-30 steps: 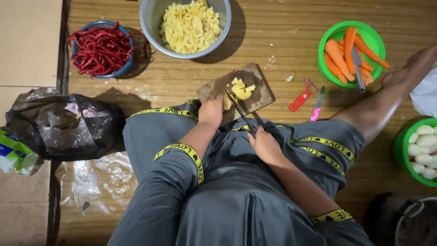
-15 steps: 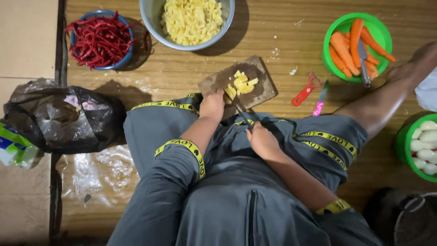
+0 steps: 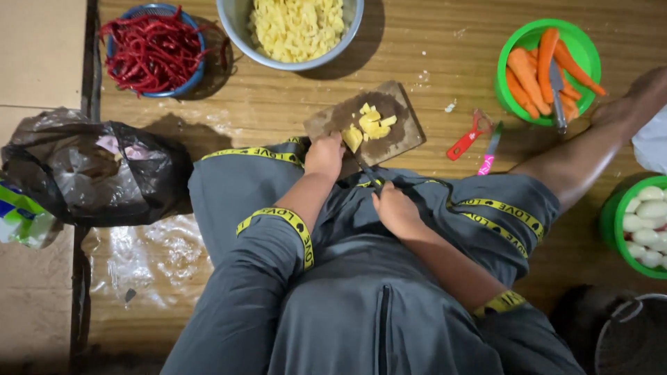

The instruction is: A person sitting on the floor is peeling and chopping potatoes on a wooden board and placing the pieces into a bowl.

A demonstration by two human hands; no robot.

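Note:
A small wooden cutting board [image 3: 399,128] lies on the wooden floor in front of my knees, with yellow potato pieces [image 3: 374,122] on it. My left hand [image 3: 324,155] presses a yellow potato chunk [image 3: 351,137] at the board's near edge. My right hand [image 3: 394,208] grips a knife [image 3: 363,167] by the handle, its blade pointing up to that chunk. I sit on the floor in grey clothes with yellow bands.
A metal bowl of diced potato [image 3: 295,28] and a blue bowl of red chillies [image 3: 154,48] stand beyond the board. A green bowl of carrots [image 3: 545,66] holds a knife. A red peeler [image 3: 467,135], pink-handled knife [image 3: 490,149], green bowl of peeled potatoes [image 3: 643,222], black bag [image 3: 90,173].
The view has shifted slightly. My hands stay at the board's near edge, the knife working at the potato chunk under my left hand.

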